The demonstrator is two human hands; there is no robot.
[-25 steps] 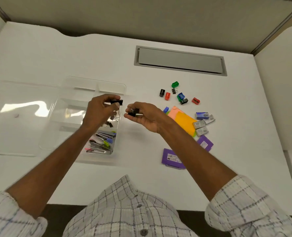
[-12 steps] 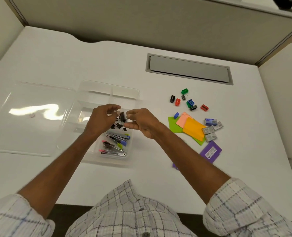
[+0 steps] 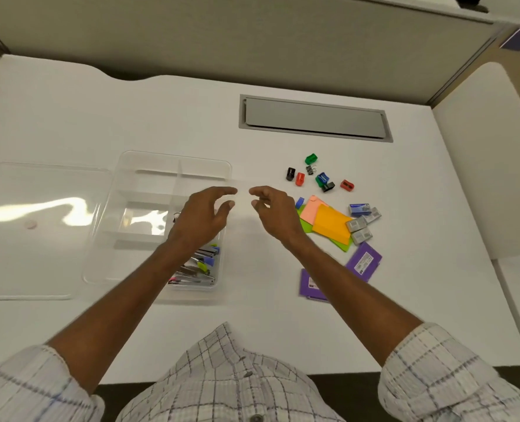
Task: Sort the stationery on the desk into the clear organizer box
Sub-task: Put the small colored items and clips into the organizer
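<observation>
The clear organizer box [image 3: 173, 166] lies left of centre, with staplers and staple removers [image 3: 199, 264] in its near right compartment. My left hand [image 3: 202, 217] hovers over the box's right side, fingers spread and holding nothing. My right hand [image 3: 272, 210] floats just right of the box, fingers loosely extended, also empty. Small sharpeners [image 3: 321, 175] and one binder clip [image 3: 311, 169] lie at the right. Sticky notes [image 3: 330, 223], staple boxes [image 3: 360, 220] and purple packs [image 3: 364, 261] lie nearer.
The box's clear lid [image 3: 36, 226] lies flat at the far left. A grey cable hatch [image 3: 313, 118] is set into the desk at the back. Partition walls close the back and the right side.
Both hands held black binder clips over the box before; now both are empty with fingers spread, and the clips are hidden beneath my left hand. The view shifted slightly.
</observation>
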